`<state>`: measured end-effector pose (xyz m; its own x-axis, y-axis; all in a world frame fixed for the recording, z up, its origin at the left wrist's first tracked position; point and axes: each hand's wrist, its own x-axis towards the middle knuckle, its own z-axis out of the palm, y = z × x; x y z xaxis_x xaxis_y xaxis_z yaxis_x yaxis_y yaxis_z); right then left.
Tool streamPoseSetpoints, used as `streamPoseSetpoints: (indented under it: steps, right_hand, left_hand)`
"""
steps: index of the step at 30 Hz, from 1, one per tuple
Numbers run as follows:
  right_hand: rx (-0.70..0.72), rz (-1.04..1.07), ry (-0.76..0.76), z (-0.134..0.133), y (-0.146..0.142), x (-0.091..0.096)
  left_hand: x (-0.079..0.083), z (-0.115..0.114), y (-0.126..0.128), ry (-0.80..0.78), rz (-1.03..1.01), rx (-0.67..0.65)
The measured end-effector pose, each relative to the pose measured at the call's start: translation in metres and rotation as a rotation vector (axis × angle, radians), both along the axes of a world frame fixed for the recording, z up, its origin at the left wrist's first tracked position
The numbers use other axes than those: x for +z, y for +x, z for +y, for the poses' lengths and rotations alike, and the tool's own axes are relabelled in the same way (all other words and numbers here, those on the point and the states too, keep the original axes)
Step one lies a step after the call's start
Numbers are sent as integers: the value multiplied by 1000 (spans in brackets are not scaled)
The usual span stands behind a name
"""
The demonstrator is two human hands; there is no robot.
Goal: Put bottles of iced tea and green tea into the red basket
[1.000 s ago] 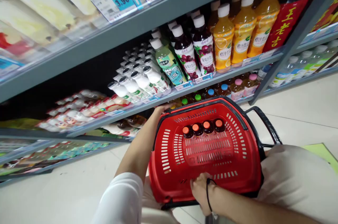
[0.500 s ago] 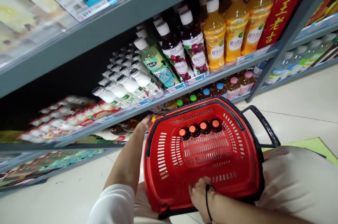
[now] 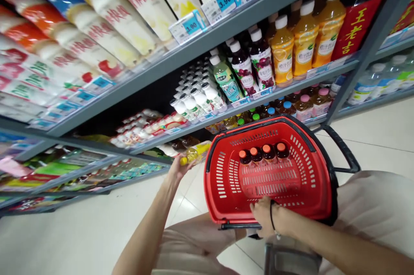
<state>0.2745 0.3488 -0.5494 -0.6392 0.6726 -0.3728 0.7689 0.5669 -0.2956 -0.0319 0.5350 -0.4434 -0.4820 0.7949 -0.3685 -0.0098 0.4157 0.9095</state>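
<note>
A red plastic basket [image 3: 310,206] rests on my lap, with several orange-capped dark bottles [image 3: 263,154] lined up along its far wall. My right hand [image 3: 263,219] grips the basket's near rim. My left hand [image 3: 179,167] is out by the low shelf to the left of the basket, closed on a yellow bottle with a yellow cap [image 3: 194,153] held on its side.
Grey store shelves [image 3: 226,29] run across the view, stocked with juice bottles [image 3: 283,52], white milk bottles [image 3: 194,102] and cartons above. A grey upright post [image 3: 359,59] stands at right. The basket's black handle [image 3: 343,150] hangs over the pale tiled floor [image 3: 64,232].
My left hand has drawn back from the low shelf with a yellow bottle in it. The view has swung up and left, showing more cartons. My right hand stays on the basket rim.
</note>
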Motion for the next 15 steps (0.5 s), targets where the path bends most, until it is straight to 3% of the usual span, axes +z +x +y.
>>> streamPoseSetpoints:
  steps: [3, 8, 12, 15]
  right_hand:
    - [-111, 167, -127, 5, 12, 5]
    - [-488, 639, -493, 37, 19, 9]
    - [-708, 894, -675, 76, 30, 32]
    - [-956, 1371, -909, 96, 52, 62]
  left_hand:
    - [18, -42, -11, 71, -103, 46]
    - [59, -88, -2, 219, -172, -6]
    - [93, -96, 26, 224, -263, -229]
    - [100, -84, 57, 178, -337, -398]
